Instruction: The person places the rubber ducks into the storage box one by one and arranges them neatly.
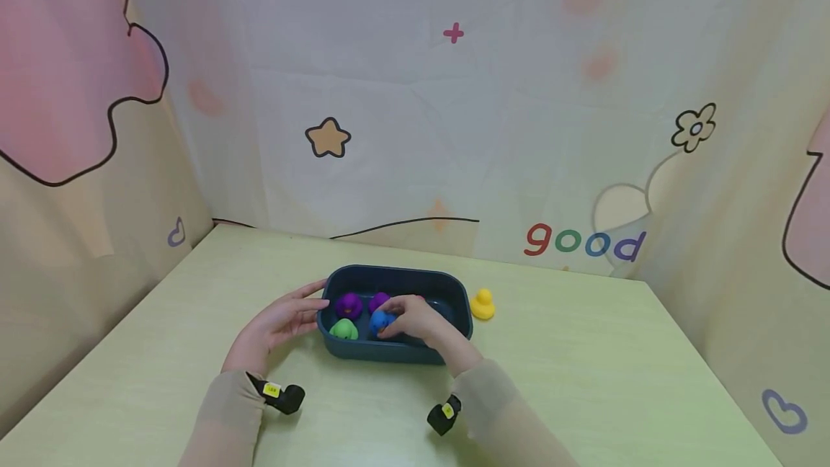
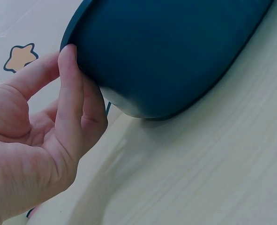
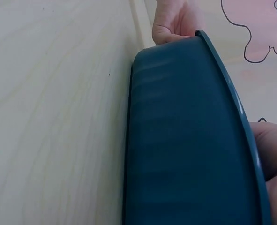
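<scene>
A dark blue oblong tub (image 1: pixel 402 353) stands on the table with small toy ducks in it. My left hand (image 1: pixel 285 319) is at the tub's left end, its fingertips touching the outer wall and rim, as the left wrist view also shows. My right hand (image 1: pixel 418 319) reaches inside over the front rim and pinches a blue toy duck (image 1: pixel 381 321). Left of it lie a purple duck (image 1: pixel 349 305) and a green duck (image 1: pixel 344 330). A second purple duck (image 1: pixel 379 301) sits behind the blue one. Some reddish thing behind my right hand is mostly hidden.
A yellow duck (image 1: pixel 483 305) stands on the pale wooden table (image 1: pixel 583 380), just right of the tub. Printed cloth (image 1: pixel 402 128) hangs behind the table and on both sides. Black wrist cameras (image 1: pixel 285 398) are worn on both wrists.
</scene>
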Motion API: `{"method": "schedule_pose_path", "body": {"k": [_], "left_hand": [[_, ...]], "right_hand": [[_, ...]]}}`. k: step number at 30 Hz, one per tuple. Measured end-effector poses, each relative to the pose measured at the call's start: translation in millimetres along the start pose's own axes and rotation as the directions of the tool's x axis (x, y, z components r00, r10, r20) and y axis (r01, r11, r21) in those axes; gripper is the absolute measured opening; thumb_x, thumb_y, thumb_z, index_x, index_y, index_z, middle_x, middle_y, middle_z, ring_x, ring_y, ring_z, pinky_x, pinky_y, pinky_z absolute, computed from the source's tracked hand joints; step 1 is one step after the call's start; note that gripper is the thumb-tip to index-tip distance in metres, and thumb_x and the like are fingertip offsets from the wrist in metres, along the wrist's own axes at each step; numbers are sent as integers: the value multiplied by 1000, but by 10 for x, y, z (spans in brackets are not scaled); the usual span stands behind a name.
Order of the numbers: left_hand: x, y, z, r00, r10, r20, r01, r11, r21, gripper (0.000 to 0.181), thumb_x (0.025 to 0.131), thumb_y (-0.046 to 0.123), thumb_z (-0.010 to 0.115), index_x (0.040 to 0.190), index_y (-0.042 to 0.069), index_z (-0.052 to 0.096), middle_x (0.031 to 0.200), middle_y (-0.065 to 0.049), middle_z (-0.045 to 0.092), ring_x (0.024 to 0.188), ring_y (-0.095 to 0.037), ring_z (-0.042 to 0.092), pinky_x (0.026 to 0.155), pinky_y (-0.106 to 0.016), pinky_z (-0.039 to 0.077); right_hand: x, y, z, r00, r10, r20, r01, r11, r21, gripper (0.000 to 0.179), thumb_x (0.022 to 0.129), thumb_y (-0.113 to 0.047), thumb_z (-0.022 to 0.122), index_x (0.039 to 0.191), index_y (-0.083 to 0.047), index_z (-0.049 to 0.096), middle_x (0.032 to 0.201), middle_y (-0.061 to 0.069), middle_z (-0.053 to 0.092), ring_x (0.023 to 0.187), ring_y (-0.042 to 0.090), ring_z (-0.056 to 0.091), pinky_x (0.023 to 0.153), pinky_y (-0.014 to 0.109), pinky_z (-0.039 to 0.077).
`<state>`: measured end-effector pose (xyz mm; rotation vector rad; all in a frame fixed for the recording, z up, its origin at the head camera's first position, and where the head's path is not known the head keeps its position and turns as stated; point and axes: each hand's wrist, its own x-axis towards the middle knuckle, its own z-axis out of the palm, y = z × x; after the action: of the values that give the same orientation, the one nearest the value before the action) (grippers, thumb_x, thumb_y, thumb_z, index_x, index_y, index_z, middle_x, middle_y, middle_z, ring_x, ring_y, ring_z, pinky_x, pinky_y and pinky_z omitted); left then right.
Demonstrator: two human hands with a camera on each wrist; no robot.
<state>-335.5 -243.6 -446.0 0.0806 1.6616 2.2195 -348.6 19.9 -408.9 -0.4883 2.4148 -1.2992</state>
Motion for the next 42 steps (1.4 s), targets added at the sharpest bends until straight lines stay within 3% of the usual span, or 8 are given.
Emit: {"method": "schedule_pose_path", "body": {"k": [15, 29, 35, 39, 42], "left_hand": [[2, 3, 21, 1000, 2, -2, -2, 1000, 13, 68, 100, 7, 53, 157, 9, 17, 92, 5, 65, 74, -4, 64, 66, -15, 55], [11, -23, 3, 1000, 6, 1, -6, 1000, 8, 70, 100, 9, 54, 157, 9, 16, 93, 5, 65, 75, -5, 64, 67, -16, 56], [14, -17, 7, 1000, 5, 1, -5, 1000, 8, 69, 100, 9, 54, 157, 9, 16, 93, 5, 66, 75, -5, 64, 67, -16, 56], [6, -13, 12, 1000, 1, 0, -1, 1000, 15, 69, 100, 9, 54, 157, 9, 16, 93, 5, 65, 75, -5, 64, 67, -16, 56], [-4, -8, 12, 1000, -4, -12, 4, 1000, 30, 68, 99, 9, 54, 157, 9, 17, 94, 5, 65, 75, -4, 64, 68, -15, 55]], "right_hand": [[14, 28, 62, 1000, 4, -1, -4, 993, -119, 26, 82, 1, 74, 107, -1, 71, 121, 19, 65, 112, 33, 57, 98, 49, 47], [-28, -16, 75, 999, 36, -2, -36, 985, -167, 27, 83, 8, 66, 108, -2, 70, 109, 12, 66, 96, 24, 55, 89, 39, 52], [-78, -69, -4, 1000, 18, -16, -21, 982, -188, 35, 80, 12, 64, 111, -3, 68, 119, 17, 66, 108, 31, 58, 93, 43, 53], [-117, -89, -133, 999, -4, -48, -4, 986, -167, 36, 79, 11, 69, 112, -3, 68, 120, 16, 65, 104, 30, 58, 88, 40, 56], [-153, -110, -259, 999, -21, -28, 17, 992, -126, 38, 81, 7, 71, 117, -2, 66, 122, 17, 63, 106, 31, 59, 90, 40, 55]]}}
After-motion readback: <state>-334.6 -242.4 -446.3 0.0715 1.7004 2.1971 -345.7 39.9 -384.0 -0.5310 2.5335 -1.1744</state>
